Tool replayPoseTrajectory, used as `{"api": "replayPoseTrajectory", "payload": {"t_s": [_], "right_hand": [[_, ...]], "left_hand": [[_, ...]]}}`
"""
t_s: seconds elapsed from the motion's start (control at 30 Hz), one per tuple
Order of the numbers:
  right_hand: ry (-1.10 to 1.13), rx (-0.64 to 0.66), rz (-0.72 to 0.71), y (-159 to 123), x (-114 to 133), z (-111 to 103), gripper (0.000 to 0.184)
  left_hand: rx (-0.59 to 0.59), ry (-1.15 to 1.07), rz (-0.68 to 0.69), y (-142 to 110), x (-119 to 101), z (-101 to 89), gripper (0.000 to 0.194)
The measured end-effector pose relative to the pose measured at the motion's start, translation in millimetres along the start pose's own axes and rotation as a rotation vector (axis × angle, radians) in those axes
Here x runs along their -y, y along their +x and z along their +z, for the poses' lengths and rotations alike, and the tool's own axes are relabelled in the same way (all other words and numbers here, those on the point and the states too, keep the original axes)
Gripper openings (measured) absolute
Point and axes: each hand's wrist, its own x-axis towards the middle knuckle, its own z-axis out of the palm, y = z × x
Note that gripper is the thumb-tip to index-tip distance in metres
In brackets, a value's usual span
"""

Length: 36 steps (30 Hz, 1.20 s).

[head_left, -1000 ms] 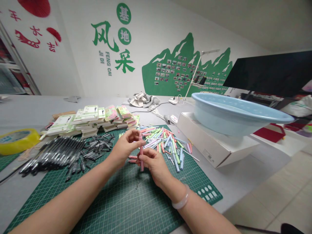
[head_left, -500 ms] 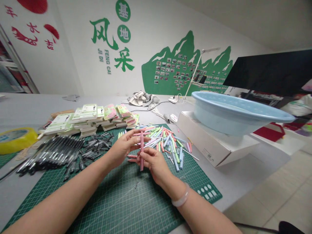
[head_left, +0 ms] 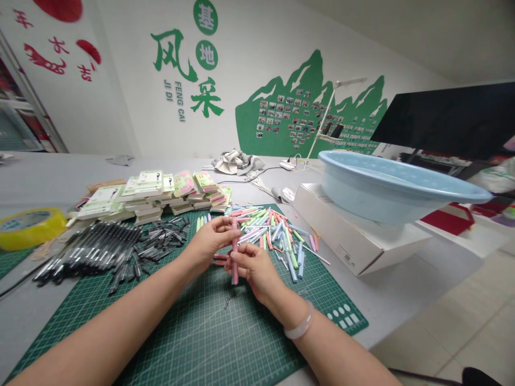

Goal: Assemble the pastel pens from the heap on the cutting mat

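A pink pen barrel [head_left: 235, 274] stands nearly upright between my two hands, above the green cutting mat [head_left: 201, 338]. My left hand [head_left: 211, 240] pinches its upper end with thumb and fingers. Lower down, my right hand [head_left: 259, 272] grips the same barrel between thumb and fingertips. Other pink pen parts [head_left: 219, 259] lie behind my hands, partly hidden. Beyond and to the right spreads a loose pile of pastel pen parts [head_left: 287, 241] in green, blue, pink and purple. A small dark piece [head_left: 227, 302] lies on the mat below my hands.
Black pens [head_left: 100, 241] lie in a row at left, beside loose black caps [head_left: 161, 238]. Behind them are stacked small boxes [head_left: 151, 185]. Yellow tape [head_left: 32, 228] rests far left. A blue basin [head_left: 362, 195] sits on a white box [head_left: 341, 241] at right.
My left fingers, stretched out behind the pen barrel before, are now curled in and pinching its upper end. My right hand keeps its grip. The view has shifted slightly.
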Motion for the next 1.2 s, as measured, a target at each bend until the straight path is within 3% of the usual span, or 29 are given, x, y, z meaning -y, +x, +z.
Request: {"api": "replayPoseTrajectory", "payload": {"t_s": [0.17,0.33,0.43,0.63,0.77,1.2], "right_hand": [[0.046,0.014,0.049,0.0,-0.8,0.2,0.027],[0.027,-0.002,0.034,-0.4,-1.2,0.5,0.028],[0.014,0.0,0.023,-0.5,-2.1,-0.6,0.029],[0.104,0.175,0.061,-1.7,-0.7,0.8,0.027],[0.202,0.259,0.127,-4.5,3.4,4.4,0.026],[0.096,0.193,0.105,-6.9,2.3,5.4,0.031]], "left_hand": [[0.093,-0.108,-0.114,-0.9,-0.8,-1.3,0.033],[-0.02,-0.015,-0.008,1.9,2.6,0.3,0.023],[0.004,-0.023,-0.007,3.7,6.4,-3.2,0.017],[0.088,-0.117,-0.083,-3.6,4.5,-2.7,0.02],[0.068,-0.186,-0.124,-5.6,5.9,-0.6,0.022],[-0.014,-0.148,-0.101,0.5,12.8,-5.5,0.026]]}}
